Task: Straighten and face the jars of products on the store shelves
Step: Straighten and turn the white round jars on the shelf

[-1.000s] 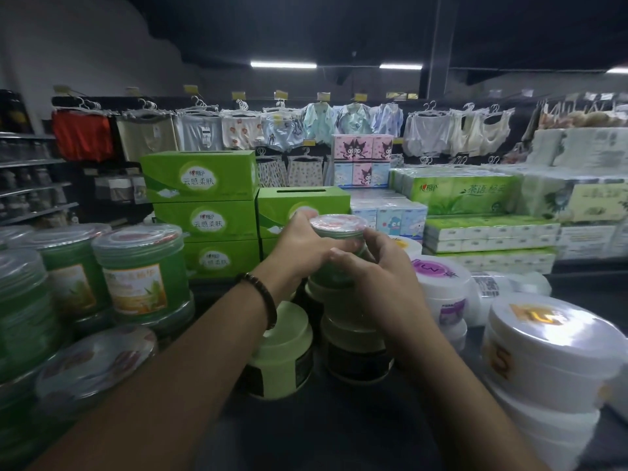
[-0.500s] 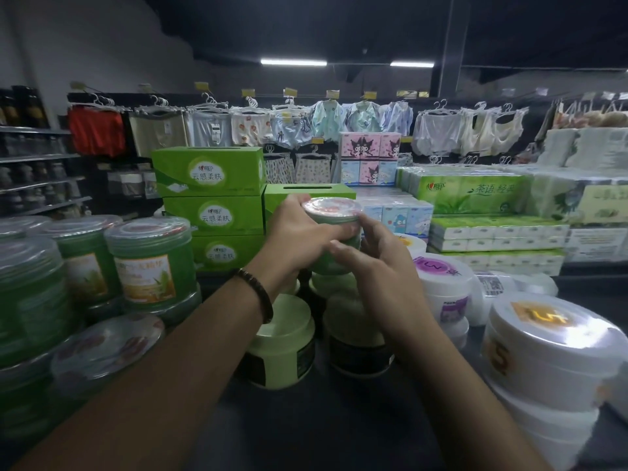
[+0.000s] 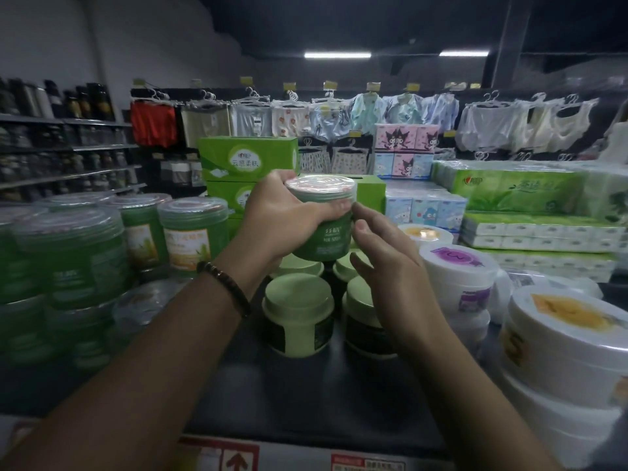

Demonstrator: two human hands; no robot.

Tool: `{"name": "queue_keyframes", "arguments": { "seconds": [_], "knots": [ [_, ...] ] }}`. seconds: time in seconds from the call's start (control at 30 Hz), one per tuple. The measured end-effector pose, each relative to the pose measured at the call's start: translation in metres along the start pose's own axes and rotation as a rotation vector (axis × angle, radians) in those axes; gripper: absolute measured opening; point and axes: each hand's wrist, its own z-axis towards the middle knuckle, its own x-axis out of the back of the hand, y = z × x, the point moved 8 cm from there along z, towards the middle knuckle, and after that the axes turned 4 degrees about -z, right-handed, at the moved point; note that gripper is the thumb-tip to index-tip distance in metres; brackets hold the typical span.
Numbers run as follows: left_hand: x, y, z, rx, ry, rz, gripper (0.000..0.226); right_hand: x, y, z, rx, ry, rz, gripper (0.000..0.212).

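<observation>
The left hand (image 3: pixel 282 215) has lifted the small green jar (image 3: pixel 321 217) clear of the pale-lidded jars (image 3: pixel 298 316) below, fingers wrapped round it. The right hand (image 3: pixel 390 266) has come off, fingers loosely spread, empty. Label now faces forward; it likely needs setting back down.

Green jar (image 3: pixel 324 229), pale-green lids (image 3: pixel 298 298), white tubs (image 3: pixel 457 270).

Green jar (image 3: pixel 323 229): translucent plastic with a glossy clear lid. Pale green lids (image 3: pixel 298 295) at shelf centre: matt, smooth plastic. White tubs (image 3: pixel 564 338) at right edge: glossy film wrap. Tissue boxes (image 3: pixel 247 158) at rear: smooth printed card. Shelf (image 3: pixel 306 396): dark, matt surface. Bracelet (image 3: pixel 226 287): dark beads, slightly glossy.
</observation>
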Motion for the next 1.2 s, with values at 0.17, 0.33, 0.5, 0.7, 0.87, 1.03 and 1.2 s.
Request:
{"name": "queue_keyframes", "arguments": {
  "seconds": [0.17,0.33,0.5,0.7,0.87,1.03,1.2],
  "knots": [
    [0.031,0.002,-0.016,0.022,0.041,0.003,0.111,-0.021,-0.002,-0.011,0.028,-0.042,0.037,0.053],
    [0.063,0.009,-0.030,0.025,0.042,0.007,0.116,-0.046,-0.007,-0.021,0.068,-0.095,0.059,0.064],
    [0.097,0.011,-0.045,-0.013,0.103,0.025,0.127,-0.072,-0.013,-0.032,0.099,-0.155,0.094,0.062],
    [0.132,0.000,-0.060,-0.005,0.155,0.066,0.129,-0.108,-0.008,-0.046,0.096,-0.202,0.099,0.061],
    [0.155,-0.004,-0.072,-0.013,0.195,0.105,0.124,-0.136,-0.012,-0.052,0.116,-0.247,0.148,0.060],
    [0.172,-0.014,-0.074,0.007,0.218,0.131,0.104,-0.158,-0.007,-0.055,0.096,-0.271,0.182,0.074],
    [0.179,-0.020,-0.081,0.006,0.235,0.157,0.113,-0.168,-0.003,-0.063,0.096,-0.291,0.167,0.075]
  ]
}}
